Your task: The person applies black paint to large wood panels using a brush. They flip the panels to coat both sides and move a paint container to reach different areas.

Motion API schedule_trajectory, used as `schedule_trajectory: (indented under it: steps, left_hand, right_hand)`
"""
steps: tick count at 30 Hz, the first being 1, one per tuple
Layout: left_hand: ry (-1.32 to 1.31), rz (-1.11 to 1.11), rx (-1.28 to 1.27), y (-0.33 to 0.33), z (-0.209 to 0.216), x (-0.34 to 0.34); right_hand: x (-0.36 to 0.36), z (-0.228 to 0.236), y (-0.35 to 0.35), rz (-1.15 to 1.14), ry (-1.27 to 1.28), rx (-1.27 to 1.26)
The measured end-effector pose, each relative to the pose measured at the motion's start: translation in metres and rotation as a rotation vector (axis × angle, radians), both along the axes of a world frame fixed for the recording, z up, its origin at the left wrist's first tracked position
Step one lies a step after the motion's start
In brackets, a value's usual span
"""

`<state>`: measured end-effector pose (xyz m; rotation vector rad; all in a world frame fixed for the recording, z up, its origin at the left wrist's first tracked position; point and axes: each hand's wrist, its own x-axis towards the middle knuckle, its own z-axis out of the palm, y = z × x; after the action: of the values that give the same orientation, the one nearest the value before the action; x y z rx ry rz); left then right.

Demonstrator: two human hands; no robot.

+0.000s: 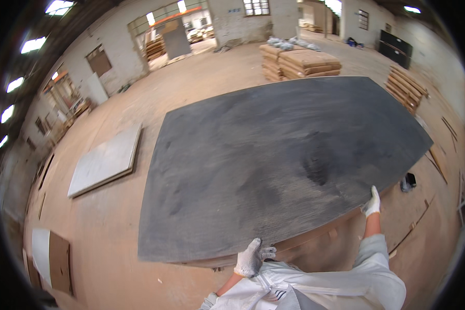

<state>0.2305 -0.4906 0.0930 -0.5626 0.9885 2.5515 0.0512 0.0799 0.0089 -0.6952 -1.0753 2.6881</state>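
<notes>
A large, flat, dark grey panel with a streaked and smudged surface (253, 160) lies face up in front of the person, with brown, wood-coloured material (320, 232) showing beneath its near edge. The left hand, in a whitish knit glove (251, 258), is at the panel's near edge, its thumb spread apart from the other fingers; whether they clamp the edge I cannot tell. The right hand, in a white glove (372, 202), is at the same edge, nearer the panel's right end, one digit pointing up along the surface; the rest of its fingers are hidden, so I cannot tell whether they are closed on the panel. A pale grey, rectangular flat slab (106, 160) lies on the brownish, dusty floor (113, 232) left of the panel, and a box-like piece with white and brown faces (60, 261) stands nearer the person, also to the panel's left. Just beyond the panel's far edge rises a stack of brown, flat bundles (310, 61) topped with bluish-white, crumpled plastic-looking wads (292, 43). A second pile of tan, layered bundles (405, 88) sits past the panel's far right side, and a small black object (408, 182) lies just right of the panel
</notes>
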Motion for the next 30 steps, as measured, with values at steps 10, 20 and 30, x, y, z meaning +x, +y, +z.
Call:
schedule_trajectory:
  steps: [10,20,30]
  left_hand:
    - [-0.034,0.065,0.018,-0.036,-0.009,0.025]
    - [0.225,0.501,-0.15,-0.209,-0.067,0.104]
    - [0.069,0.651,-0.206,-0.338,-0.114,0.244]
  right_hand:
    - [0.022,0.031,-0.05,-0.246,-0.082,0.38]
    - [0.188,0.059,-0.235,-0.345,-0.175,0.379]
    - [0.395,0.004,-0.389,-0.292,-0.242,0.316]
